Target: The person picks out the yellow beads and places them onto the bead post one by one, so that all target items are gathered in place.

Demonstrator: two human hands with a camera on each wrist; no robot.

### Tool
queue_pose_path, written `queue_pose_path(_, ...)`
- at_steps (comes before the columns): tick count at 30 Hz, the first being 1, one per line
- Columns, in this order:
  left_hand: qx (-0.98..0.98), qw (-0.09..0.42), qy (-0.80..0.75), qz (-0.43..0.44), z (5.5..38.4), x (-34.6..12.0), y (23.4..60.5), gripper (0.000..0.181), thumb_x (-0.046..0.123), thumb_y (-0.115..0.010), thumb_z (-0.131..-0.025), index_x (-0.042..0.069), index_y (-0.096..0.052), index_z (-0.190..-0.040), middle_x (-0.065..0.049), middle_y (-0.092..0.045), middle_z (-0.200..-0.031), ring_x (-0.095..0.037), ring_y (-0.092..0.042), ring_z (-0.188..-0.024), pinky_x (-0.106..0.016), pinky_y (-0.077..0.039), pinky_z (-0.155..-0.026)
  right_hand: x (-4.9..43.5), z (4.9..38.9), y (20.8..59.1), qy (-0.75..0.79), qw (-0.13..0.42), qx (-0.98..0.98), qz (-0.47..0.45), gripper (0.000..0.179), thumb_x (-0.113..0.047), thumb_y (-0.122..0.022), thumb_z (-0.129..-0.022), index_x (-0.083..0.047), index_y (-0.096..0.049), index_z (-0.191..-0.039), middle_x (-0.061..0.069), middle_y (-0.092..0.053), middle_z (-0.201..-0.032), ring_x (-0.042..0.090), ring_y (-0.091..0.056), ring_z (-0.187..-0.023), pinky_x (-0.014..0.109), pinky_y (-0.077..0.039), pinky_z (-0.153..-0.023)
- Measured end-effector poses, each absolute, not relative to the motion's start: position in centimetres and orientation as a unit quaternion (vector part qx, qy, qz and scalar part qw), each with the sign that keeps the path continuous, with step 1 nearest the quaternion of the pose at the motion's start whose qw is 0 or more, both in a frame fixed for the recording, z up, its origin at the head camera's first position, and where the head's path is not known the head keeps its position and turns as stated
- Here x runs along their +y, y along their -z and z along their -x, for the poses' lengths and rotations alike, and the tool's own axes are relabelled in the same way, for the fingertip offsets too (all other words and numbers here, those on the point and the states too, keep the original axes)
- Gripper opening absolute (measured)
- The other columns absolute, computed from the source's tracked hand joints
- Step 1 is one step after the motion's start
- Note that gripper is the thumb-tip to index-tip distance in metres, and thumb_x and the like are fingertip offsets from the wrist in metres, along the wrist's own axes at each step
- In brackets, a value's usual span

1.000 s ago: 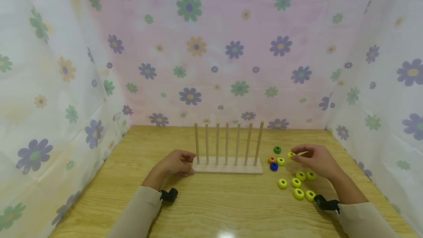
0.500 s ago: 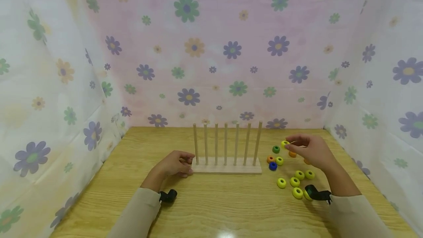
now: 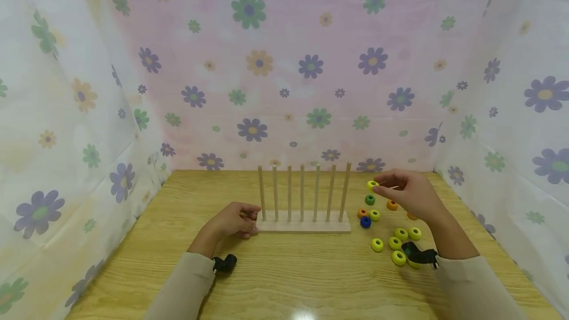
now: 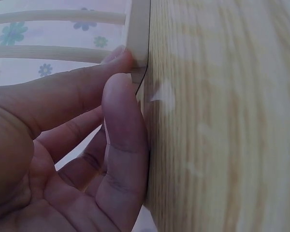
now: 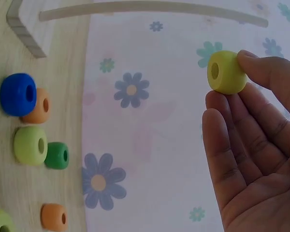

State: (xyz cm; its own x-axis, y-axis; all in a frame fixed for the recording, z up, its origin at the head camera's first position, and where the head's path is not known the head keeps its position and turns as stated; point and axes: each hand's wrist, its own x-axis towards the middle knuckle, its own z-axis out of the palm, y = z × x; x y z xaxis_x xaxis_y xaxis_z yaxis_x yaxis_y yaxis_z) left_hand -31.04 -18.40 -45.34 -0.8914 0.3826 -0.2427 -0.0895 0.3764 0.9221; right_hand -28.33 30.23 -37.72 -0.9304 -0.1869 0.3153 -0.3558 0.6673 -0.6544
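A wooden peg rack [image 3: 304, 227] with several upright pegs stands on the table. My left hand [image 3: 233, 219] holds its left end between thumb and fingers; in the left wrist view, the index fingertip and thumb [image 4: 125, 113] meet the end of the base. To the right, my right hand [image 3: 411, 194] pinches a yellow bead [image 5: 225, 72] above the table, its hole visible in the right wrist view. Below that hand lie a green bead [image 3: 370, 200], an orange bead [image 3: 362, 213], a blue bead [image 3: 365, 222] and a yellow bead [image 3: 375, 215].
Several more yellow beads [image 3: 377, 245] lie scattered at the right, partly under the right wrist's camera [image 3: 419, 255]. Another orange bead [image 3: 392, 205] is beneath the right hand. Flowered cloth [image 3: 284, 63] walls in the wooden table [image 3: 266, 275] at the back and sides.
My right hand has lifted the yellow bead and carried it left and away from me, uncovering orange beads. The left hand stays at the rack's end.
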Motion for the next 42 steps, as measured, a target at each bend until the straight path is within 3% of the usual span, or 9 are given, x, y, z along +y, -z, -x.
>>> queue_pose_path(23, 0.803, 0.21, -0.547, -0.103, 31.4, -18.6, 45.7, 0.067, -0.004, -0.079, -0.088, 0.003, -0.054, -0.149, -0.011, -0.056, -0.11, -0.021, -0.064, -0.085, -0.032, -0.06, -0.068, 26.9, 28.0, 35.0, -0.399, 0.154, -0.884, -0.189, 0.022, -0.037, -0.079, -0.093, -0.024, -0.078, -0.111, -0.001, -0.077, -0.103, 0.009, -0.074, -0.087, 0.023, -0.06, -0.074)
queue_pose_path(34, 0.807, 0.209, -0.542, -0.107, 31.2, -18.5, 45.7, 0.068, -0.003, -0.078, -0.088, 0.004, -0.052, -0.151, -0.013, -0.057, -0.112, -0.022, -0.065, -0.085, -0.033, -0.061, -0.068, 25.4, 28.0, 34.4, -0.423, 0.148, -0.867, -0.217, 0.022, -0.031, -0.079, -0.094, -0.021, -0.077, -0.114, 0.002, -0.075, -0.11, 0.016, -0.075, -0.092, 0.023, -0.061, -0.075)
queue_pose_path(42, 0.811, 0.209, -0.537, -0.103, 31.1, -18.5, 45.5, 0.068, -0.002, -0.078, -0.089, 0.005, -0.053, -0.151, -0.015, -0.057, -0.118, -0.022, -0.064, -0.087, -0.034, -0.061, -0.07, 24.5, 28.1, 34.1, -0.416, 0.147, -0.869, -0.225, 0.022, -0.033, -0.08, -0.093, -0.023, -0.077, -0.113, -0.002, -0.076, -0.106, 0.011, -0.074, -0.089, 0.023, -0.061, -0.076)
